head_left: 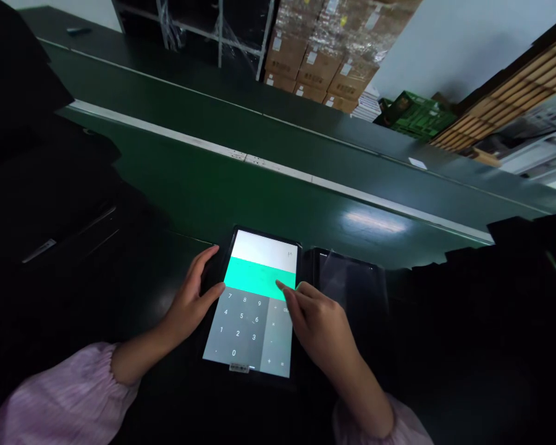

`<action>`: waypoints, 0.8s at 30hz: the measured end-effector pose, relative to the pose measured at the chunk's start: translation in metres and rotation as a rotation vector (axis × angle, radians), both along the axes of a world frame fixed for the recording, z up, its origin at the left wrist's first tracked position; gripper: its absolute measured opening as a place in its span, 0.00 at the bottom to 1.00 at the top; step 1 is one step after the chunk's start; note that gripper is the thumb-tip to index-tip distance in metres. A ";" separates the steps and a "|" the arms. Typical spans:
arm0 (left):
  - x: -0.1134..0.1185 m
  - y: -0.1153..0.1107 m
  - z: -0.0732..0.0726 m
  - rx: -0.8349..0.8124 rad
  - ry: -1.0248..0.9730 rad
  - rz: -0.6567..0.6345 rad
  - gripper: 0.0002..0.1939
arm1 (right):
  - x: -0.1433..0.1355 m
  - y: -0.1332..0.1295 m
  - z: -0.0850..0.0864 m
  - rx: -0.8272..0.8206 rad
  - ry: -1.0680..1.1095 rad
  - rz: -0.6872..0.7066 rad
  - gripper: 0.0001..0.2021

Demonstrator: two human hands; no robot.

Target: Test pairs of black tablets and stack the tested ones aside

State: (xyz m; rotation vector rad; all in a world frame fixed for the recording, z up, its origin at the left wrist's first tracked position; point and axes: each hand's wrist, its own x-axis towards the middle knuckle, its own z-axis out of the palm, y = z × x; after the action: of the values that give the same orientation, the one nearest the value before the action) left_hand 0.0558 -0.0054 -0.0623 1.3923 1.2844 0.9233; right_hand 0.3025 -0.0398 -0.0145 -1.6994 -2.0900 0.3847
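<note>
A tablet (248, 327) lies in front of me with a calculator on its lit screen: a white strip on top, a bright green band, and grey number keys below. My left hand (192, 300) is at its left side, fingers apart, with the thumb touching the edge and the other fingers just outside it. Over the right part of the green band, my right hand (322, 315) points with the index finger, its tip at the screen. The other fingers are curled in, with nothing seen in them. Beside it, a second, dark tablet (347, 275) lies under what looks like clear film.
A green work surface (189, 185) stretches ahead, crossed by a pale rail (287, 174). Beyond stand film-wrapped cardboard boxes (322, 65), a metal rack (220, 31), green crates (414, 114) and a slatted wooden stack (505, 93). A small white label (417, 163) lies at the far side.
</note>
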 end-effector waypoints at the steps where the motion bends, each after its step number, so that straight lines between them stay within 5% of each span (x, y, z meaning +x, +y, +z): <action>1: -0.001 0.000 -0.001 0.006 0.005 -0.009 0.32 | 0.002 0.000 0.001 0.006 0.000 -0.019 0.27; 5: -0.003 -0.001 -0.002 0.045 0.037 -0.045 0.31 | 0.001 -0.004 0.006 0.016 0.018 -0.030 0.27; 12: 0.001 -0.002 -0.008 0.125 0.117 -0.025 0.33 | -0.033 -0.018 0.004 -0.016 0.011 0.225 0.22; 19: 0.001 -0.004 -0.009 0.102 0.177 -0.056 0.35 | -0.008 -0.014 0.017 0.013 0.134 0.015 0.24; 24: -0.001 -0.002 -0.002 0.086 0.117 -0.051 0.32 | 0.004 -0.005 0.005 0.049 0.019 -0.072 0.27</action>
State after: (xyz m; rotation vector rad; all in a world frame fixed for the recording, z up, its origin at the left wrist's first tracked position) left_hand 0.0552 -0.0077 -0.0648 1.5590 1.3027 0.8823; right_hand 0.3067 -0.0446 -0.0099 -1.7304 -2.0014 0.3233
